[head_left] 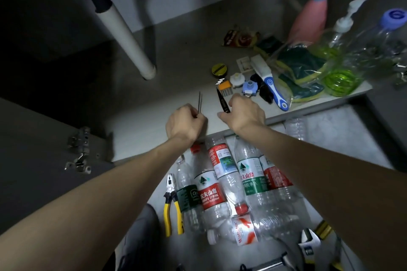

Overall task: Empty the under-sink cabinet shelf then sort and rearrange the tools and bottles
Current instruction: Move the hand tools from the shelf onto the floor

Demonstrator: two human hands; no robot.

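On the shelf, left hand pinches silver tweezers, right hand grips black tweezers beside drainpipe.

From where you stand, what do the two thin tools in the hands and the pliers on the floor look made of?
Silver tweezers in the left hand: bare metal, by the thin shiny look. Black tweezers in the right hand: probably coated metal, dull dark finish. Pliers: pale metal head, yellow-and-black handles that look like plastic or rubber.

2 bare forearms, no sleeves showing, and 2 hands without gloves, rings or a watch.
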